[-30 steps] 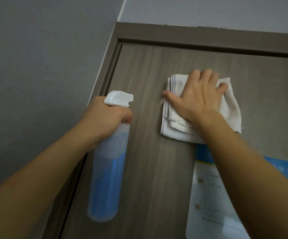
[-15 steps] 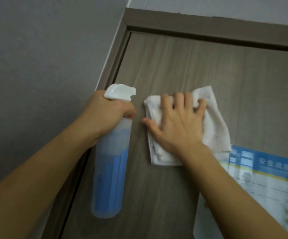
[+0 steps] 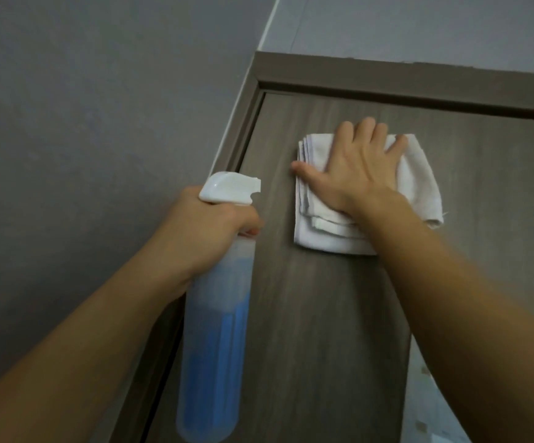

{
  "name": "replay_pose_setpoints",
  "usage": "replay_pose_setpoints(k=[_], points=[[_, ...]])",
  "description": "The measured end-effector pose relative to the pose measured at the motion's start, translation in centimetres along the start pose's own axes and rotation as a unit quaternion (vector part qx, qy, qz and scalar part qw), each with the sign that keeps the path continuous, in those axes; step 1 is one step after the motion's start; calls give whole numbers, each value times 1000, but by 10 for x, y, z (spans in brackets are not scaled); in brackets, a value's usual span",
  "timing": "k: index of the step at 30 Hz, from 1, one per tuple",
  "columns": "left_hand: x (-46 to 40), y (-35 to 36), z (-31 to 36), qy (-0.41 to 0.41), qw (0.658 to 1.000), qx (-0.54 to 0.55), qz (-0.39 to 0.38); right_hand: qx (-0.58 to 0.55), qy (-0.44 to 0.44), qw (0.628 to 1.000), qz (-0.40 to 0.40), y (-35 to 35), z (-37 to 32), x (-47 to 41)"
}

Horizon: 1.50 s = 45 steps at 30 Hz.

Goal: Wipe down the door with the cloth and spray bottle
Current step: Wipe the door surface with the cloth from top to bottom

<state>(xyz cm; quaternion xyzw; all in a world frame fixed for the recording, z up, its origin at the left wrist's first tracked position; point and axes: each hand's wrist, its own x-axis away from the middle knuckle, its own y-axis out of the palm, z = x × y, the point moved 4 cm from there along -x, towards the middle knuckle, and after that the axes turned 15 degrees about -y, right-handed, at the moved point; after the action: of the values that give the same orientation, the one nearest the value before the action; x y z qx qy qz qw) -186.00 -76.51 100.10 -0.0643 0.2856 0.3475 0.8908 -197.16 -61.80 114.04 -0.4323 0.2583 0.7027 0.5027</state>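
Note:
The brown wood-grain door (image 3: 320, 314) fills the middle and right of the head view, seen from below near its top left corner. A folded white cloth (image 3: 416, 183) lies flat against it. My right hand (image 3: 355, 167) presses on the cloth with straight, spread fingers. My left hand (image 3: 208, 231) grips the neck of a translucent spray bottle (image 3: 214, 340) with blue liquid and a white trigger head, held to the left of the cloth near the door's left edge, nozzle pointing right.
The brown door frame (image 3: 419, 76) runs along the top and down the left side. A grey wall (image 3: 83, 123) lies to the left and above. A corner of a blue and white notice (image 3: 435, 404) on the door shows under my right forearm.
My right hand has slid the cloth up and to the right on the door, back towards the top. The left hand with the bottle has stayed about where it was.

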Motion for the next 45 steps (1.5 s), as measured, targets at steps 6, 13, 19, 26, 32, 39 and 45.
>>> replay_pose_setpoints(k=[6, 13, 19, 26, 32, 39, 45], points=[[15, -9, 3, 61, 998, -5, 22, 9, -1, 999, -53, 3, 4, 11], [16, -10, 4, 51, 998, -5, 32, -31, 93, 991, -95, 5, -4, 57], [22, -9, 4, 49, 998, -3, 40, -12, 92, 995, -42, 9, -31, 80], [22, -12, 5, 50, 998, 1, 45, -16, 37, 999, -22, 5, -21, 53], [21, -17, 11, 67, 996, -11, 54, -28, 22, 999, -18, 1, 2, -21], [19, -18, -1, 64, 997, 2, 53, -34, -23, 999, 0, 2, 9, -11], [24, -12, -1, 65, 997, -15, 47, -28, 23, 999, -33, 6, 4, 17]])
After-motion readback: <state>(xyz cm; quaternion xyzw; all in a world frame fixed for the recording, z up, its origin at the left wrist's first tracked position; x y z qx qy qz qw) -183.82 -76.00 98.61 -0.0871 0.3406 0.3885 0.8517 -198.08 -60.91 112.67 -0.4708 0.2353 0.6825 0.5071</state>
